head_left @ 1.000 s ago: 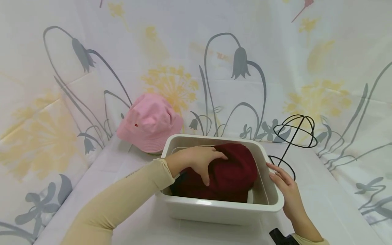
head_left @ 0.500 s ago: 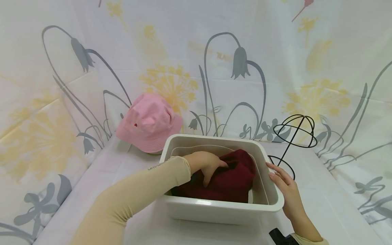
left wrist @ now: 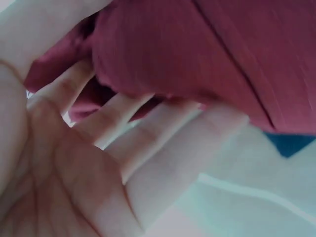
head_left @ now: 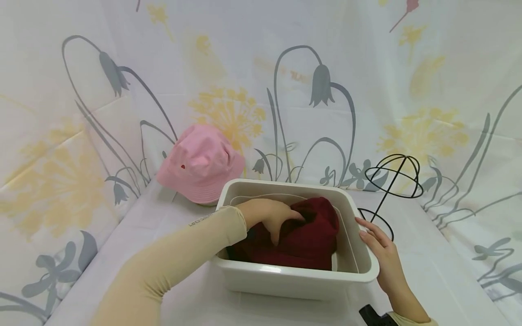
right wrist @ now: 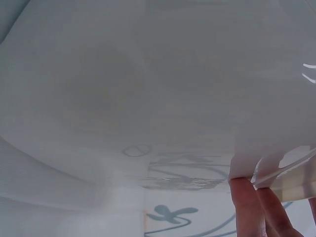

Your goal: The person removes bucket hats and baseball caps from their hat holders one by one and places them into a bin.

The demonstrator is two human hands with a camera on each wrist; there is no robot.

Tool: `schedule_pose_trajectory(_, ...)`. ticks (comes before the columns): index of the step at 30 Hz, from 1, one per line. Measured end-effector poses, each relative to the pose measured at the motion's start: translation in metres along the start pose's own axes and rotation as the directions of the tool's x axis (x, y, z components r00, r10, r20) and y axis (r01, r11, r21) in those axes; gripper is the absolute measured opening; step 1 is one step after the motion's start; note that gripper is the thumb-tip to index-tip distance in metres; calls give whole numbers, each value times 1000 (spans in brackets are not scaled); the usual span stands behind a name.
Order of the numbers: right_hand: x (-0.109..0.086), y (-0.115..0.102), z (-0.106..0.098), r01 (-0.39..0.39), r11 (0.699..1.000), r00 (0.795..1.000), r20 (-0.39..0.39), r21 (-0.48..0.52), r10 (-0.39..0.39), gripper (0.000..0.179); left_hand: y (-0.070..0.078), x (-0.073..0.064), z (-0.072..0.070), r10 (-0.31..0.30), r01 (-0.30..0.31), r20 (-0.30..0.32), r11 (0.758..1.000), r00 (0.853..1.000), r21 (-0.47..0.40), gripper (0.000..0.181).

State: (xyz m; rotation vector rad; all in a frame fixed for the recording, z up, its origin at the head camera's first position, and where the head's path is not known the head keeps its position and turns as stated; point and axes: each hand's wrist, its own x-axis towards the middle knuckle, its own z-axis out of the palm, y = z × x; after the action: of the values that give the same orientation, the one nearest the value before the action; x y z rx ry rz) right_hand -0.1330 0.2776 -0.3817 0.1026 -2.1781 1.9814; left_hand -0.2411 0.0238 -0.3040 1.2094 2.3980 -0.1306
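A dark red cloth hat [head_left: 316,240] lies folded in a white plastic bin [head_left: 285,281]. My left hand [head_left: 271,216] reaches into the bin over the hat, thumb and index finger spread apart. In the left wrist view, the fairly straight fingers [left wrist: 163,163] meet the lower edge of the red fabric [left wrist: 197,54], some tips hidden behind it. My right hand [head_left: 383,253] rests on the bin's right side, its fingertips touching the rim. The right wrist view shows those fingers [right wrist: 249,207] against the bin's smooth outer wall [right wrist: 148,89].
A pink bucket hat [head_left: 204,165] sits behind the bin at left. To the right stands a black wire hat stand [head_left: 393,179]. A dark blue corner of fabric [left wrist: 289,143] shows beneath the red hat. A flower-printed sheet [head_left: 228,54] hangs behind.
My left hand has sunk deeper into the bin, and the red hat has been pressed lower and shifted slightly. The right hand has stayed at the rim.
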Motion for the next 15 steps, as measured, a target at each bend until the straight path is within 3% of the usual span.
schedule_pose_trajectory(8, 0, -1, -1, -4, 1000, 1000, -8, 20, 4, 36, -10, -33, -14, 58, -89, -192, 984, 980, -154, 70)
schedule_pose_trajectory(12, 0, -1, -2, -4, 1000, 1000, -12, 20, 4, 36, -15, -47, -17, 55, -131, -277, 955, 959, -265, 63)
schedule_pose_trajectory(15, 0, 0, -3, -11, 1000, 1000, -14, 19, 11, 36, -19, -54, -15, 76, -196, -345, 924, 935, -329, 56)
